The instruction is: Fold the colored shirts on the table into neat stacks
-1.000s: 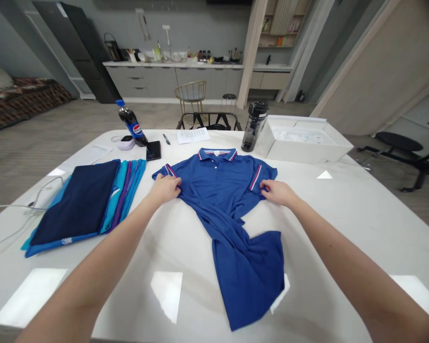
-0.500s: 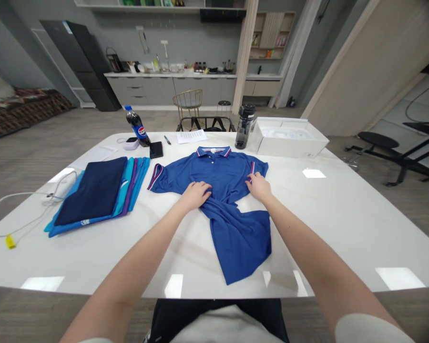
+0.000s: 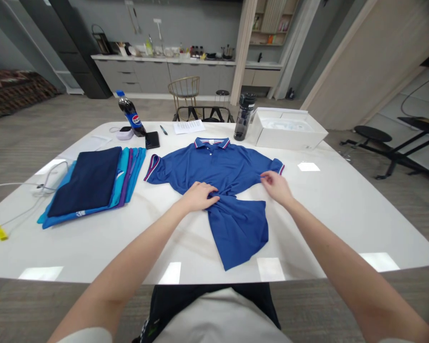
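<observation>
A blue polo shirt [image 3: 218,166] lies on the white table with its collar away from me. Its collar and sleeve cuffs have red and white stripes. The shirt's lower part is twisted and bunched at the waist, with the hem flared toward me. My left hand [image 3: 200,196] is closed on the bunched cloth at the waist, the thumb on the near side. At the lower edge of the right-hand sleeve, my right hand [image 3: 277,187] pinches the fabric between thumb and fingers. That sleeve is stretched out to the side.
To the left is a stack of folded garments [image 3: 87,181], dark navy on top. White cables [image 3: 45,186] run beside it. Farther back are a Pepsi bottle [image 3: 131,114], a phone [image 3: 152,140], a pen [image 3: 163,129], paper [image 3: 189,126], a dark tumbler [image 3: 243,119] and a white box [image 3: 289,136].
My right hand has moved right, drawing the sleeve outward so its striped cuff now points to the side. My left hand stays at the waist. The camera view has tilted down slightly.
</observation>
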